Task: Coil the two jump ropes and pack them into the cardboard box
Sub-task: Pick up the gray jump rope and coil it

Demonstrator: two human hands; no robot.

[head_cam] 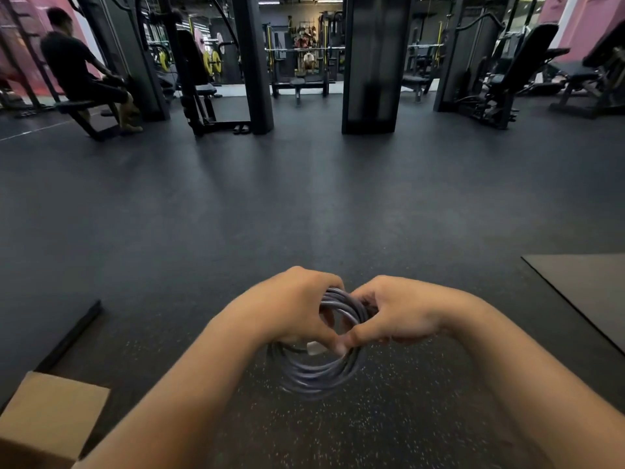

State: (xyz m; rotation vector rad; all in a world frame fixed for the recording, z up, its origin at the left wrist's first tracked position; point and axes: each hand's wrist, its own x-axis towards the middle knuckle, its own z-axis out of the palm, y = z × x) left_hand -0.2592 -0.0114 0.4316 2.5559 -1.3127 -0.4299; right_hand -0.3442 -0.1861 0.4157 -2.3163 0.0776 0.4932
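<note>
Lower centre of the frame: we see the left hand (297,306) and right hand (395,313) meeting over one coiled jump rope (314,370), grey-purple, held up above the dark speckled floor (304,204). Both hands have fingers curled round the top of the coil, thumbs touching at its near side. A small white piece (314,347) shows under the thumbs; we can't tell what it is.

Step, as we judge it: coiling of this rope is about done, loops bunched together. The next move calls for keeping the loops pinched so they don't spring apart, then swinging the bundle to the cardboard box (50,414) at the lower left corner.

Counts: one rope visible, second not in view. One box, interior hidden. Two hands. One seated person (77,69) upper left.
</note>
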